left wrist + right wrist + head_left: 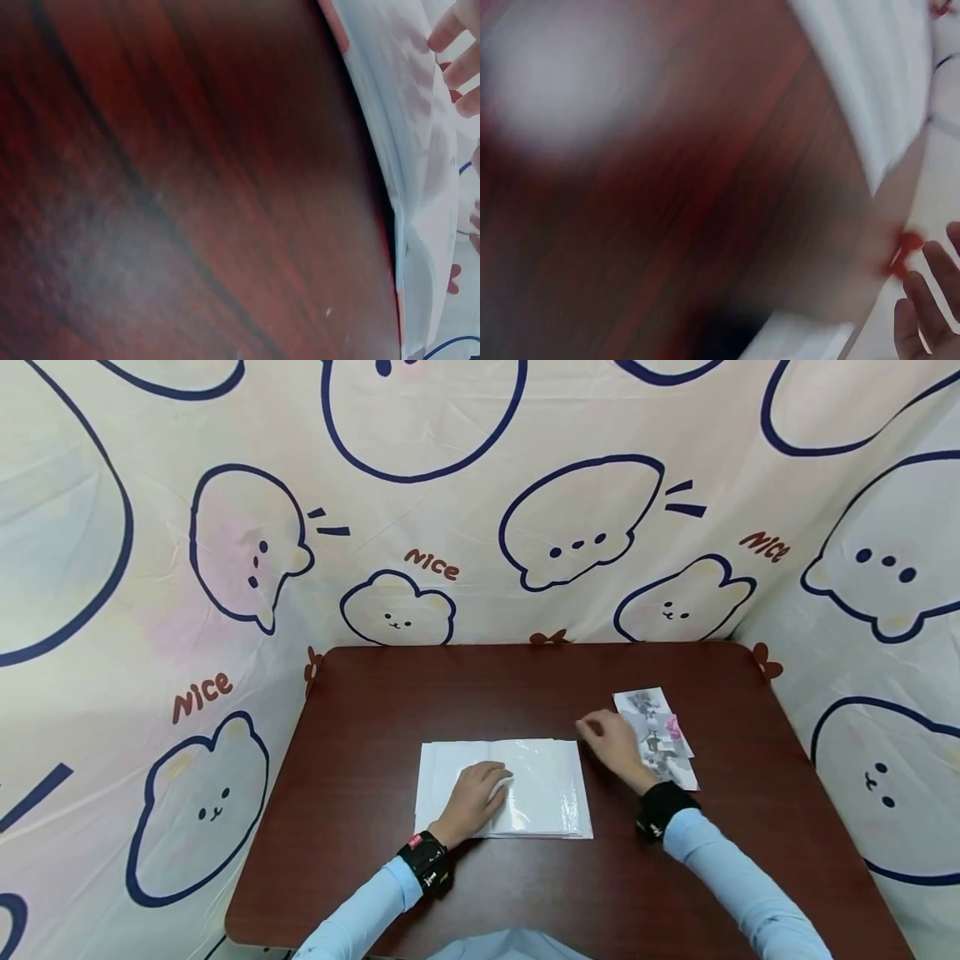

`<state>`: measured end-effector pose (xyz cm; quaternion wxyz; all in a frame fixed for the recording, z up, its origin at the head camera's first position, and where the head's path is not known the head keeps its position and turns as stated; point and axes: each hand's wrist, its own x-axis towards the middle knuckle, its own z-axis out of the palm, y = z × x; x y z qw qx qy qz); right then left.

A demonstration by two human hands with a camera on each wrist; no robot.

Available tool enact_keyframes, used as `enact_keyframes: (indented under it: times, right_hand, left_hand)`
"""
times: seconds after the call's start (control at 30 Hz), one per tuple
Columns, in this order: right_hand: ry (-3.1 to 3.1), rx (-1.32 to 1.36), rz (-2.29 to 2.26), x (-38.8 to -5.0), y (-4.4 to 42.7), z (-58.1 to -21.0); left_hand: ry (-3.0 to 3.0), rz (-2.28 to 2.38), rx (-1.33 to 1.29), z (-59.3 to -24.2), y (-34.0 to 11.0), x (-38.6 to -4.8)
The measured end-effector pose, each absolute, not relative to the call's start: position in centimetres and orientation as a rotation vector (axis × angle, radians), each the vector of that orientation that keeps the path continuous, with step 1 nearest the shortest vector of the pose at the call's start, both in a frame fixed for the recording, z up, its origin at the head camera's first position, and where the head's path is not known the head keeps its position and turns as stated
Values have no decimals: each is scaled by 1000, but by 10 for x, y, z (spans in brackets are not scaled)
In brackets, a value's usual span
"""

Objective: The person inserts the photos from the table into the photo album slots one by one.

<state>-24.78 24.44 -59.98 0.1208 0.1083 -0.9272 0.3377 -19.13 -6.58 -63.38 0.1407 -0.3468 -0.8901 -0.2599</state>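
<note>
An open album with clear plastic sleeves over white pages (pixel 543 789) lies flat near the middle of the table. My left hand (pixel 474 797) rests on it around the centre fold, fingers loosely bent. In the left wrist view, the stacked page edges (pixel 382 127) show beside my fingertips. My right hand (pixel 613 743) is over the table between the album and some printed cards (pixel 660 735), its fingers relaxed with nothing visible in them. Those cards overlap one another and carry grey pictures and a pink patch. In the right wrist view, the album corner (pixel 870 82) appears blurred.
The dark red-brown wooden table (pixel 510 893) has rounded corners. A pale cloth (pixel 465 527) printed with cartoon animals hangs behind and beside it. Both wrists wear black bands, and the sleeves are light blue.
</note>
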Motion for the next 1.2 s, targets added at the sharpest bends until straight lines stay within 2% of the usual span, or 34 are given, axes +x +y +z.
enact_keyframes:
  times: [0.13, 0.27, 0.43, 0.57, 1.0, 1.2]
  right_hand:
    - [-2813, 164, 798, -248, 297, -598]
    - [-3025, -119, 815, -239, 335, -594]
    - [-3171, -518, 948, -234, 355, -599]
    - [-3171, -702, 946, -233, 354, -603]
    - [-3089, -889, 1062, -240, 354, -602]
    - [-3069, -883, 1078, -238, 355, -604]
  left_hand:
    - [-2611, -691, -1017, -634, -64, -186]
    - [-2611, -656, -1009, -635, -65, -183]
    - [-2638, -640, -998, -638, -67, -183]
    - [-2657, -654, -1015, -638, -67, -183]
    - [-2625, -599, -1031, -638, -65, -183]
    - [-2682, -596, -1021, -637, -64, -182]
